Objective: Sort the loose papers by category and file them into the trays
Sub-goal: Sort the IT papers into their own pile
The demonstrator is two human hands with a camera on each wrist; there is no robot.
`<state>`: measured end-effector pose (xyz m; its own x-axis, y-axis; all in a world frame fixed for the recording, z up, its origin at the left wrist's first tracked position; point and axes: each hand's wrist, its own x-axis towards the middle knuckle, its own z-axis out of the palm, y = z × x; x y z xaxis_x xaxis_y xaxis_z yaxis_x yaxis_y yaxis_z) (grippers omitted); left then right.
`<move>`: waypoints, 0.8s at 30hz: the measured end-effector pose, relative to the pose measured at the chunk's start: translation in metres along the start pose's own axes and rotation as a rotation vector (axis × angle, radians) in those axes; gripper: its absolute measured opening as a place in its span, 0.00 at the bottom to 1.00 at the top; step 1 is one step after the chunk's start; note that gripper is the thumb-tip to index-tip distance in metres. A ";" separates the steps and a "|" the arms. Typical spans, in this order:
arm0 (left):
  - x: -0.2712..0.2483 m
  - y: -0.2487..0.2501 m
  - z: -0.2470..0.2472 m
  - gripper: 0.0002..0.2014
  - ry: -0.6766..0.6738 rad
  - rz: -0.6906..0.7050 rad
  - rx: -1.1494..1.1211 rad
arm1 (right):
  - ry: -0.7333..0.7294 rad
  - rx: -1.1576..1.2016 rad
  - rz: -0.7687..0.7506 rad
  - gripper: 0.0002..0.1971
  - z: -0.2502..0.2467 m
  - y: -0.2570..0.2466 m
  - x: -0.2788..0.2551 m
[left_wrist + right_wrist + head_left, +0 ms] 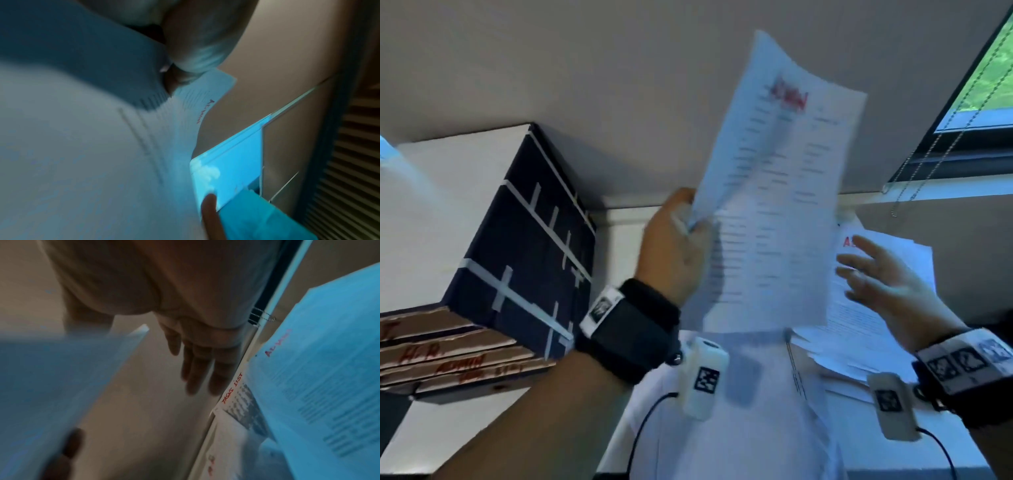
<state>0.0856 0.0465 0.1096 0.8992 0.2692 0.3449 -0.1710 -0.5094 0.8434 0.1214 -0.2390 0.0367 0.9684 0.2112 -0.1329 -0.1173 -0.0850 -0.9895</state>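
Note:
My left hand (681,240) pinches the left edge of a white printed sheet (777,192) headed in red and holds it upright in the air; the left wrist view shows that sheet (102,146) close up. My right hand (876,274) hovers with fingers spread and straight just over a loose pile of papers (876,335) on the right, holding nothing. The right wrist view shows its straight fingers (197,369) beside pages (308,386) with red headings. Stacked cardboard trays (448,359) with red handwritten labels sit at the lower left.
A dark box with white tape strips (527,246) stands on the trays at the left. A beige wall is behind, and a window with bead cords (962,102) is at the upper right. More white sheets (739,428) lie on the desk below my hands.

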 end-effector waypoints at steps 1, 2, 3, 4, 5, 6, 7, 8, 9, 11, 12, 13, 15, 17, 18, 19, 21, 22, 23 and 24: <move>-0.002 -0.003 0.015 0.09 -0.096 -0.042 -0.069 | -0.093 0.148 -0.002 0.32 0.002 -0.005 -0.001; -0.004 -0.009 0.030 0.10 -0.186 -0.105 -0.120 | -0.119 0.221 -0.004 0.25 0.002 -0.007 0.000; -0.006 -0.014 0.041 0.10 -0.274 -0.178 -0.173 | -0.086 0.238 0.009 0.21 0.001 -0.007 -0.001; -0.008 -0.020 0.050 0.10 -0.349 -0.263 -0.229 | -0.004 0.227 0.048 0.19 -0.002 -0.006 -0.002; -0.009 -0.028 0.056 0.10 -0.405 -0.356 -0.287 | 0.102 0.178 0.089 0.17 -0.007 -0.003 -0.004; -0.009 -0.037 0.058 0.11 -0.438 -0.441 -0.315 | 0.217 0.085 0.121 0.14 -0.016 0.002 -0.005; -0.009 -0.046 0.056 0.14 -0.449 -0.506 -0.262 | 0.316 -0.043 0.152 0.11 -0.029 0.005 -0.007; -0.009 -0.057 0.050 0.17 -0.451 -0.517 -0.105 | 0.392 -0.198 0.187 0.08 -0.045 0.011 -0.008; -0.012 -0.070 0.042 0.22 -0.482 -0.483 0.125 | 0.427 -0.362 0.241 0.04 -0.061 0.015 -0.010; -0.027 -0.094 0.025 0.34 -0.666 -0.399 0.568 | 0.421 -0.621 0.368 0.02 -0.089 0.027 -0.012; -0.037 -0.106 0.020 0.39 -0.779 -0.369 0.732 | 0.412 -0.688 0.416 0.04 -0.096 0.034 -0.012; -0.048 -0.116 0.015 0.43 -0.871 -0.345 0.844 | 0.408 -0.725 0.447 0.04 -0.098 0.040 -0.012; -0.065 -0.132 0.013 0.44 -0.942 -0.312 0.963 | 0.390 -0.830 0.470 0.03 -0.099 0.056 -0.008; -0.070 -0.140 0.012 0.45 -0.901 -0.292 0.989 | 0.348 -0.983 0.476 0.08 -0.097 0.069 -0.003; -0.068 -0.142 0.011 0.48 -0.878 -0.302 0.987 | 0.341 -1.034 0.490 0.11 -0.096 0.074 -0.001; -0.066 -0.144 0.010 0.50 -0.865 -0.314 0.983 | 0.338 -1.060 0.514 0.13 -0.095 0.077 0.001; -0.064 -0.146 0.009 0.52 -0.836 -0.321 0.985 | 0.372 -1.056 0.584 0.23 -0.092 0.080 0.000; -0.064 -0.147 0.009 0.51 -0.814 -0.321 0.979 | 0.414 -1.059 0.622 0.30 -0.088 0.080 -0.002; -0.066 -0.147 0.008 0.49 -0.789 -0.329 0.970 | 0.466 -1.085 0.638 0.37 -0.085 0.078 -0.006; -0.067 -0.147 0.006 0.45 -0.764 -0.339 0.962 | 0.520 -1.122 0.613 0.40 -0.080 0.075 -0.010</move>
<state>0.0527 0.0983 -0.0401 0.8976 0.1275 -0.4221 0.1833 -0.9785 0.0942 0.1210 -0.3257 -0.0315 0.8261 -0.5077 -0.2445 -0.5523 -0.8156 -0.1726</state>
